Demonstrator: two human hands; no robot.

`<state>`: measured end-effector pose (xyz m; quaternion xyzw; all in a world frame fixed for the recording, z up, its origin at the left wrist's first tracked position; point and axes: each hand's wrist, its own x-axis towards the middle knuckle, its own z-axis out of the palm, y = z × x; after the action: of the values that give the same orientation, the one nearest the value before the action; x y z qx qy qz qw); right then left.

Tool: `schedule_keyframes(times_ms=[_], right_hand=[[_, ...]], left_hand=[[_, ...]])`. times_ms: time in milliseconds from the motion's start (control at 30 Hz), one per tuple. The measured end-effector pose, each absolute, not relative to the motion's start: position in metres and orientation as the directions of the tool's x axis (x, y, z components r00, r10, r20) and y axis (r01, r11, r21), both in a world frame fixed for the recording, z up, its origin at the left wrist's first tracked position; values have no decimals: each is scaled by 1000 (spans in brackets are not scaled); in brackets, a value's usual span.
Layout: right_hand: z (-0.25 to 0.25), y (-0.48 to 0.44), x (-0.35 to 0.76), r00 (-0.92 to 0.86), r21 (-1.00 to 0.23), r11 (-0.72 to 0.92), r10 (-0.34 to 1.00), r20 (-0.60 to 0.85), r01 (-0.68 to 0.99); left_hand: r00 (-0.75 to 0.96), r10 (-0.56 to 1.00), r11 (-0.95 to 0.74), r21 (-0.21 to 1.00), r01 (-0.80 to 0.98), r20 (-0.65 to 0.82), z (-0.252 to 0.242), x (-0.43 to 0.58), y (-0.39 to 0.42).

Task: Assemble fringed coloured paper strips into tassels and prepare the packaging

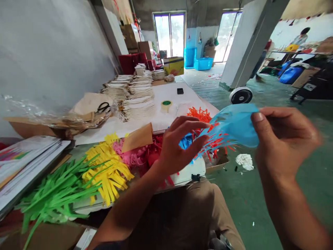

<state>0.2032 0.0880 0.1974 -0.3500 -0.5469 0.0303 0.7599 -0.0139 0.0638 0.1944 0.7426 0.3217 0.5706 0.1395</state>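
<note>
My right hand (283, 135) pinches the uncut band of a light-blue paper fringe (239, 125) between thumb and fingers. Its thin strips trail left, narrowing towards my left hand (179, 142). The left thumb and index finger are curved around the strip ends in a loose pinch, a small gap between their tips. Beneath them, orange-red paper strips (200, 114) and a darker blue bunch (186, 141) lie at the table's edge. Further left are a pink fringe (132, 155), a yellow fringe (106, 170) and a green fringe (59, 191). A brown paper piece (137, 138) rests on the pink one.
Stacks of off-white bundles (137, 93) line the white table (171, 119). Tape (165, 105), a black box-like object (180, 91) and scissors (103, 107) lie there too. A fan (240, 95) stands right, beside a pillar (247, 48). A person (301, 38) is in the background.
</note>
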Motion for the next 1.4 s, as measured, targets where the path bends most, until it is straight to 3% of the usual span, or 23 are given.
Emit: schedule_keyframes(times_ms=[167,300,433,533,633,700,833,967,1067,1167,1267,1333,1400], right_hand=[[179,39,216,323,-723,612,648,690,319],[157,19,225,279,-772,574,721,634,271],[139,7,240,277,-812,527,765,581,249],[133,2,260,157,-859,465,851,500,216],[127,5,282,-78,-901,408,913,401,145],[121,9,291,-294,-921,379,893,341,84],[92,10,294,-556,-978,209,813,174,0],[52,-2,293,-610,-987,-121,792,-34,-103],[39,-3,294,-609,-959,-265,778,-153,-97],[45,14,291,-566,-969,-242,795,-220,37],[52,47,280,-485,-957,-27,858,-171,290],[49,68,270,-448,-878,145,890,-87,457],[42,85,262,-433,-773,253,901,-30,582]], left_hand=[[203,652,-748,578,325,730,194,34,44],[203,694,-712,615,338,691,175,59,40],[259,761,-648,680,343,594,162,69,39],[410,786,-582,777,239,463,157,66,39],[588,778,-303,952,41,222,154,60,39],[660,748,-69,997,-28,70,150,58,39],[728,667,256,967,-22,-160,130,51,33],[690,637,483,875,-9,-344,101,34,16],[689,588,568,823,19,-423,86,14,9],[645,609,503,854,136,-461,84,-12,17],[466,802,146,878,455,-375,91,-36,35],[283,941,-80,693,716,-184,93,-44,43],[178,979,-205,442,873,103,89,-41,43]])
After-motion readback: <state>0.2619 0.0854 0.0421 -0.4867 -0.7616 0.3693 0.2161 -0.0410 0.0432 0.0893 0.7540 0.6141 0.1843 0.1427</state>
